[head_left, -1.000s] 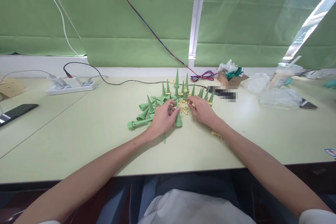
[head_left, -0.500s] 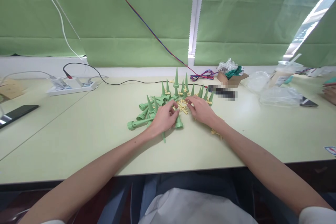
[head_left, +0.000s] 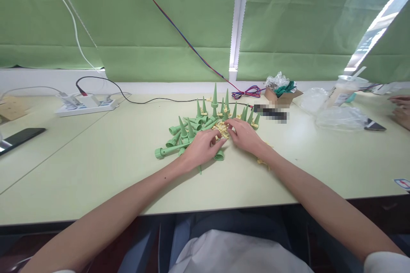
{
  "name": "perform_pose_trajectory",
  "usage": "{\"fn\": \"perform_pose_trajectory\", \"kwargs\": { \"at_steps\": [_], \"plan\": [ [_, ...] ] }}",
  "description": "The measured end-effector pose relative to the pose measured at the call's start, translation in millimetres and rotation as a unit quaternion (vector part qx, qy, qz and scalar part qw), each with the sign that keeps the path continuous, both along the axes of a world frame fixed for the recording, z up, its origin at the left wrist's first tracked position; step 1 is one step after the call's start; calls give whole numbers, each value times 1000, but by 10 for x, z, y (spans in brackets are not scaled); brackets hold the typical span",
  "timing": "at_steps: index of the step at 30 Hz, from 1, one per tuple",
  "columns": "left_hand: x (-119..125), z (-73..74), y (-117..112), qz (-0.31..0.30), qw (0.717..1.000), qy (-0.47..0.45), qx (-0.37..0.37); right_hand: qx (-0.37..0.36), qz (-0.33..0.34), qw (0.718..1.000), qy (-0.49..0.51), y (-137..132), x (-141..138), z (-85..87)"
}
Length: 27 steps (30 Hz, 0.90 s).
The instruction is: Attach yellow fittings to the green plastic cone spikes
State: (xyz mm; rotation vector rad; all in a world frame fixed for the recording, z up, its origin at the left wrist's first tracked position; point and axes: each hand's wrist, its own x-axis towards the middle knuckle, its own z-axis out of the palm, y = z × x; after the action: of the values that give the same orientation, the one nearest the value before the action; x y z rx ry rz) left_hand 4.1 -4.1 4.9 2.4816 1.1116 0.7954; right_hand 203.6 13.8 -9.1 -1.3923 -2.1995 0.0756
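Left hand (head_left: 202,147): curled over a green cone (head_left: 219,156), its base showing on the near side; I can't tell whether I grip it.
Right hand (head_left: 246,135): fingertips close together at the right of the yellow bits (head_left: 221,129); I can't tell if one is pinched.
Bits: heaped between my hands.
Other cones (head_left: 169,151): some lying left, others upright on the far side.
Table (head_left: 128,149): box (head_left: 282,99) far right, power strip (head_left: 88,108) far left.

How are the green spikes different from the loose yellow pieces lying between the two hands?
The green spikes are large and tapered; the yellow pieces are much smaller. Several green spikes stand point up, whereas these yellow pieces lie in a heap. Both are on the same table.
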Motion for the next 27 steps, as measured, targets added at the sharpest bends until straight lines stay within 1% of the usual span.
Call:
{"fn": "perform_pose_trajectory", "kwargs": {
  "at_steps": [3,6,15,20,23,27],
  "plan": [
    [-3,-1,-26,-21,999,28,-13,-3,1,1000,4,0,-3,-3],
    [0,-8,-39,-31,999,37,-10,-4,-1,1000,3,-5,-8,-2],
    [17,-4,-30,3,999,28,-20,5,15,1000,22,-12,-25,-46],
    [7,-14,-12,16,1000,-4,-12,23,35,998,35,-5,-32,-77],
    [-4,9,5,34,999,-32,-4,32,44,998,44,-12,-46,-79],
    [-6,75,-1,69,991,-103,-44,42,51,995,79,-54,-87,-38]
  ]
}}
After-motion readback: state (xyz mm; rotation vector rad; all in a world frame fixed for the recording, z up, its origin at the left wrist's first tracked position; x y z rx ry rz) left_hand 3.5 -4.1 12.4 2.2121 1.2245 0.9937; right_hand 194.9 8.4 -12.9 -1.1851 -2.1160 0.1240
